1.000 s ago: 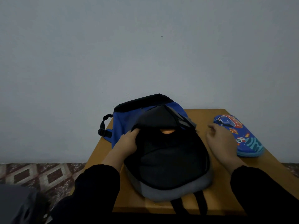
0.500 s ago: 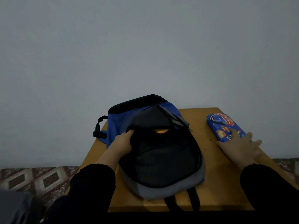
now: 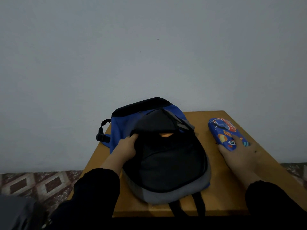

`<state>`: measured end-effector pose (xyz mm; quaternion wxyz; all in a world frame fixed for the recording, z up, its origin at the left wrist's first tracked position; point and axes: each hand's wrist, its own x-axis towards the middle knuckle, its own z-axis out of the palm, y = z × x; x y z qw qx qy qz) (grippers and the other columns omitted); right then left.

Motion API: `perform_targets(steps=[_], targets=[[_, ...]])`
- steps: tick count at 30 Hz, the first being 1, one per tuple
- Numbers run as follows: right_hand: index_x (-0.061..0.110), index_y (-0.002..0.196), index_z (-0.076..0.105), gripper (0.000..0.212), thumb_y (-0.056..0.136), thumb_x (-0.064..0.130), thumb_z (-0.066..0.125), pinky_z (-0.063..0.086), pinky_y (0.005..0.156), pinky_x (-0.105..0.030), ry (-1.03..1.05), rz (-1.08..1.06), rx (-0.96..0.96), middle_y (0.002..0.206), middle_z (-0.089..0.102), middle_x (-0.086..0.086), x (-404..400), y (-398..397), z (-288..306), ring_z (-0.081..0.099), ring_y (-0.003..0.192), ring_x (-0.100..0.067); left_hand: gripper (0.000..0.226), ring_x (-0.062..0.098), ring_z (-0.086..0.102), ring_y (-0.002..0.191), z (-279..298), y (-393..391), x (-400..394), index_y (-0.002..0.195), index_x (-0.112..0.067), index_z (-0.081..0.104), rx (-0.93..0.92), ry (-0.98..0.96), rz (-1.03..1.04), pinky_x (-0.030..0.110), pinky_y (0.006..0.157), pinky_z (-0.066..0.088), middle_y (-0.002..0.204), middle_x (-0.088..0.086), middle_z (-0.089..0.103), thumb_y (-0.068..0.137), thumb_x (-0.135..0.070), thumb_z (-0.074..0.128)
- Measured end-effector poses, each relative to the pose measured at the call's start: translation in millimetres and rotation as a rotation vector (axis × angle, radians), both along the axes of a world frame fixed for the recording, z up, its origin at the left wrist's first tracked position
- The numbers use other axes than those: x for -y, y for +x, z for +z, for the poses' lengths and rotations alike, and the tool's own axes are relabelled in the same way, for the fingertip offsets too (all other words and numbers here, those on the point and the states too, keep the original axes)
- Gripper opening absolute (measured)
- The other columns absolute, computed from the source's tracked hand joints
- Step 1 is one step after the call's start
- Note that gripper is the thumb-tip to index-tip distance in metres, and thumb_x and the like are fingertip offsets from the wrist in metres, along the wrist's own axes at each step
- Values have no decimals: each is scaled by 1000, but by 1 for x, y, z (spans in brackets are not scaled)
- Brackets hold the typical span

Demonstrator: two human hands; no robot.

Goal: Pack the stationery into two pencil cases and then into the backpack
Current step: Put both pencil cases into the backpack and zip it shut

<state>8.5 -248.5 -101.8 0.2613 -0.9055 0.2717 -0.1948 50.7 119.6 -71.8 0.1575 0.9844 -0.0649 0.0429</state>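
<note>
Left hand [image 3: 126,146] gripped the open blue-and-black fabric backpack [image 3: 159,151] rim on the wooden table [image 3: 221,193]; right hand [image 3: 239,155] fingers wrapped the blue space-print pencil case [image 3: 221,131] beside it; that case not yet packed, orange item [image 3: 165,134] likely already inside

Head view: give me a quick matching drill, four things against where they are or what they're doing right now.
Things:
1. left hand
2. right hand
3. pencil case
4. backpack

States:
A. lies mid-table with its main compartment open
B. holds the edge of the backpack's opening
C. lies on the table right of the backpack
D. grasps the near end of the pencil case

Pairs: 1-B, 2-D, 3-C, 4-A
</note>
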Motion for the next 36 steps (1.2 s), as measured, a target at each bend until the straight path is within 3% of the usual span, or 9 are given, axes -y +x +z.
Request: perform_targets(steps=[4, 8, 14, 17, 20, 23, 27, 32, 36], targets=[[29, 144, 41, 76, 79, 61, 64, 42, 100, -54, 136, 130, 103, 136, 35, -18, -16, -8, -3, 40, 124, -40, 49, 33, 52, 110, 2, -3, 1, 137, -18, 38, 17, 8, -10, 39, 98, 38, 123, 15, 50, 91, -6, 48], [26, 138, 51, 74, 74, 54, 74, 44, 97, -57, 101, 324, 298, 137, 39, -16, -45, -27, 3, 45, 122, -36, 53, 33, 51, 112, 5, -7, 0, 139, -18, 35, 13, -19, -37, 43, 99, 38, 125, 14, 50, 90, -6, 50], [42, 137, 44, 80, 69, 85, 43, 48, 90, -39, 39, 572, 466, 141, 36, -2, -80, -58, 20, 37, 122, -9, 53, 27, 54, 111, 18, -4, -6, 138, -20, 35, -13, -148, -55, 36, 94, 45, 125, 13, 53, 90, -4, 52], [47, 136, 45, 77, 67, 81, 49, 44, 93, -37, -8, 670, 436, 143, 35, 0, -96, -68, 23, 28, 121, -1, 42, 27, 57, 107, 29, 1, -8, 132, -12, 40, -3, -188, -45, 30, 87, 43, 118, 14, 59, 93, 0, 45], [49, 133, 43, 75, 62, 75, 51, 39, 99, -34, 33, 755, 333, 144, 33, 1, -108, -76, 21, 17, 120, 7, 27, 21, 54, 105, 38, 2, -7, 123, -22, 49, 53, -230, -24, 29, 90, 38, 116, 8, 58, 99, -15, 38], [43, 137, 46, 83, 60, 73, 54, 36, 107, -34, 39, 794, 205, 147, 27, 4, -116, -79, 27, 18, 126, 0, 48, 33, 56, 108, 45, 8, -8, 134, -26, 45, 107, -235, 37, 41, 96, 45, 121, 14, 59, 92, -4, 36], [44, 144, 34, 77, 75, 65, 63, 26, 114, -31, -54, 846, 4, 153, 13, 7, -127, -75, 37, 8, 137, -10, 60, 31, 50, 120, 54, 6, -3, 139, -20, 46, 165, -285, 35, 33, 97, 39, 133, 14, 54, 87, 8, 34], [38, 144, 36, 79, 73, 70, 48, 30, 107, -37, -174, 740, 48, 148, 22, -3, -166, -52, 35, 22, 132, -23, 60, 26, 51, 122, 49, 5, -5, 133, -20, 53, 227, -291, 14, 30, 100, 39, 133, 9, 56, 82, 8, 38], [38, 141, 38, 74, 76, 68, 53, 35, 100, -40, -233, 610, 27, 141, 30, -6, -200, -22, 40, 33, 122, -29, 56, 27, 54, 116, 43, 0, -6, 131, -16, 56, 248, -269, -18, 29, 95, 41, 127, 11, 59, 82, 7, 42]])
